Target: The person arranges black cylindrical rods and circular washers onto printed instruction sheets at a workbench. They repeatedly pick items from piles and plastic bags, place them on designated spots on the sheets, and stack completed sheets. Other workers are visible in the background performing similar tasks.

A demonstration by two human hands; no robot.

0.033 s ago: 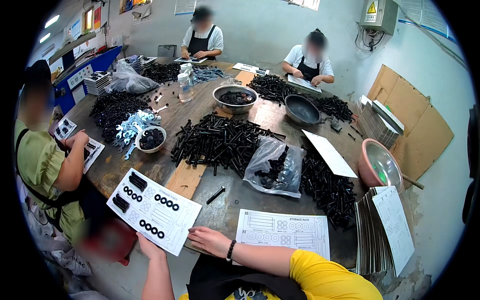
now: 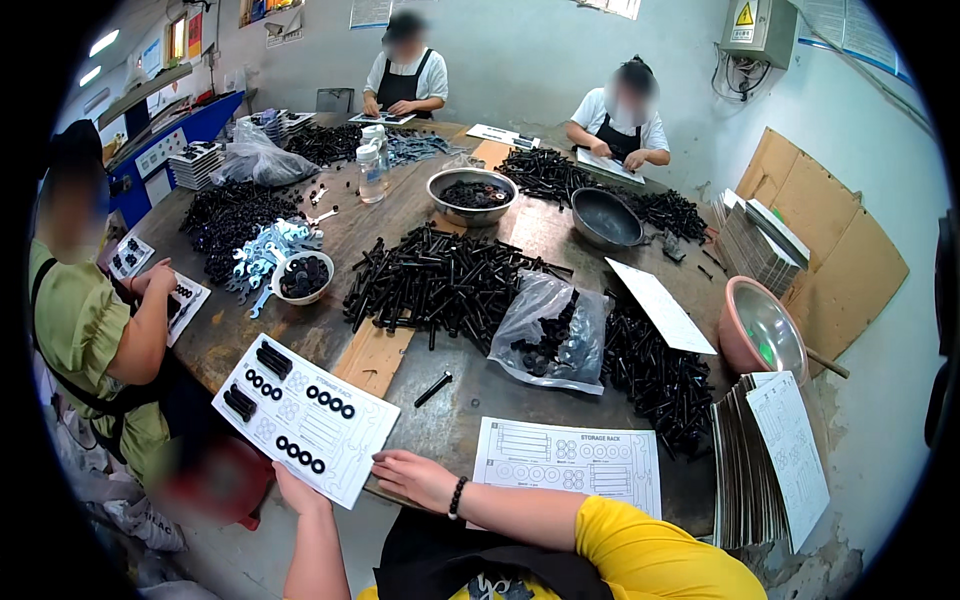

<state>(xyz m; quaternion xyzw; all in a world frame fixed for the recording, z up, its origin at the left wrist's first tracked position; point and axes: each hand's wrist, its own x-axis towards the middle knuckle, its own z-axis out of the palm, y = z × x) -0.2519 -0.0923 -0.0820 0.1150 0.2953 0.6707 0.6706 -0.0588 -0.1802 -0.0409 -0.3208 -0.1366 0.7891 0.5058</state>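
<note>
My left hand [image 2: 302, 493] grips the near edge of a white printed card [image 2: 345, 430], its fingers partly hidden underneath. The card is tilted and reaches over the table's near edge. Black bolts [image 2: 273, 360] lie on it in two groups, with rows of black washers [image 2: 300, 455] beside them. My right hand [image 2: 415, 478] has its fingers stretched out, fingertips at the card's right edge. A second printed card [image 2: 570, 465] with no parts on it lies flat to the right, partly behind my right forearm. A single bolt [image 2: 433, 388] rests beyond my right hand.
A large bolt heap [image 2: 440, 285], a clear bag of black parts [image 2: 548, 340] and a bowl of black parts [image 2: 302, 277] sit on the table. Wrenches [image 2: 265, 250] lie at left. Stacked cards [image 2: 745, 470] and a pink basin [image 2: 740, 320] stand at right. Three people work around the table.
The held card and my right hand have shifted very slightly to the left. The parts on the card keep their arrangement.
</note>
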